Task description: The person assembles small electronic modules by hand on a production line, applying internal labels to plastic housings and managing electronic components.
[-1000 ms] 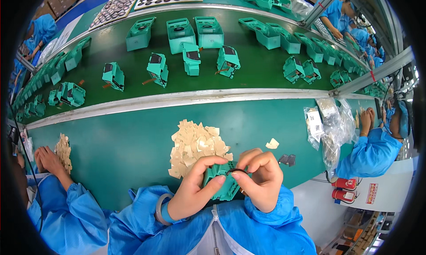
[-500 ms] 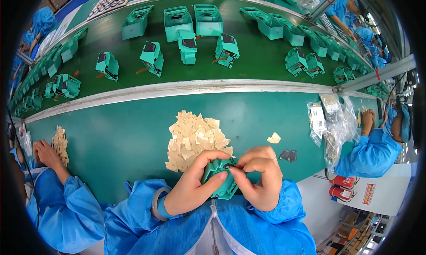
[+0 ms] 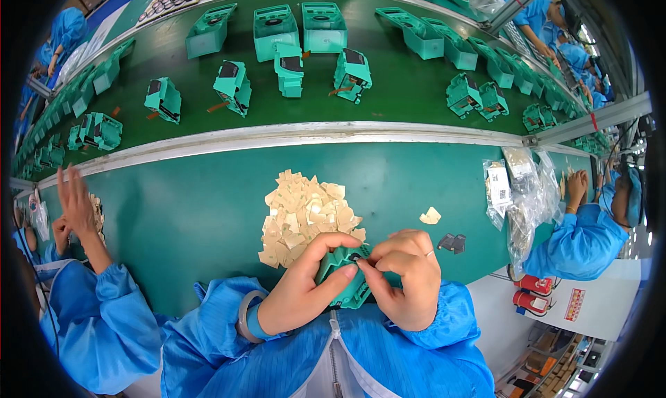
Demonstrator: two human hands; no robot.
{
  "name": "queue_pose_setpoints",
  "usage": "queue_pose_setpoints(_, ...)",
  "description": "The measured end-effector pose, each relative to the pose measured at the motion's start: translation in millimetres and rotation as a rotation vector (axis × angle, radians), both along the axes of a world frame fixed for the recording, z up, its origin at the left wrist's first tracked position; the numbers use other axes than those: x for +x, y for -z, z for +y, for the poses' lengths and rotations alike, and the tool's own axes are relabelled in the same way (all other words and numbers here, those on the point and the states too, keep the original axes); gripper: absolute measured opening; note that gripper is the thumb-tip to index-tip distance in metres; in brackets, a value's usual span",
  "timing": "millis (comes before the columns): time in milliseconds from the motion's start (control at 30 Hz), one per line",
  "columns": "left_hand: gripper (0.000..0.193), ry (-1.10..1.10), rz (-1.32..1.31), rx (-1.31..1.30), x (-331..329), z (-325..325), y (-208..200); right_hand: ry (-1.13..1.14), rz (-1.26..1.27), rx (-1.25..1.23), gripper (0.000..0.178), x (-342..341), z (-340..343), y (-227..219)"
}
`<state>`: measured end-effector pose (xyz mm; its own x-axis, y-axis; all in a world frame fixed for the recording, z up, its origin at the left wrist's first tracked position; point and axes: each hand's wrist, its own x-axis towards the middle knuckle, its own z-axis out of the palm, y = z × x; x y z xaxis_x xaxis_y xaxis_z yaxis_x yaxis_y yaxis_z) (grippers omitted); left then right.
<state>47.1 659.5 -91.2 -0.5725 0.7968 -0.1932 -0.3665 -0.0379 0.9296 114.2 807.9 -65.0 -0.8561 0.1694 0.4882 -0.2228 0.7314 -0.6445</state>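
A green plastic housing point(image 3: 352, 298) is tilted in front of my chest. My left hand point(image 3: 297, 295) is closed around its left side, thumb across the near face and index finger over the top edge. At the housing's upper right, my right hand point(image 3: 411, 284) has its thumb and fingers pinched at a small black piece point(image 3: 354, 257). The fingers partly cover that piece, so its full shape is hidden. Just beyond my hands lies a heap of flat tan pieces point(image 3: 298, 214).
Two dark grey flat pieces point(image 3: 452, 243) and a few tan scraps point(image 3: 430, 215) lie right of my hands. Plastic bags point(image 3: 522, 204) rest farther right. Beyond a metal rail point(image 3: 277, 136), green housings point(image 3: 323, 37) stand on a green belt. Co-workers sit on both sides.
My hands keep almost the same hold on the housing. The left co-worker's hand has lifted from beside a tan pile toward the rail. The housings on the belt have shifted slightly left.
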Motion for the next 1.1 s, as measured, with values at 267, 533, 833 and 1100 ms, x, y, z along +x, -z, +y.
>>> queue_pose_setpoints(267,0.026,-0.001,0.044,0.002,0.2,5.0,2.3,-0.008,-0.008,0.021,0.031,1.4,3.3,1.4)
queue_pose_setpoints(533,0.023,-0.003,0.072,-0.017,3.0,7.8,2.4,0.025,-0.084,-0.024,0.031,3.7,4.4,1.5)
queue_pose_setpoints(833,0.024,-0.004,0.071,-0.033,5.6,9.9,9.9,0.027,-0.301,-0.492,0.024,4.5,10.7,6.4)
queue_pose_setpoints(1100,0.029,-0.026,0.013,-0.034,8.7,12.9,14.1,0.006,-0.065,-0.34,0.026,7.6,15.4,6.1)
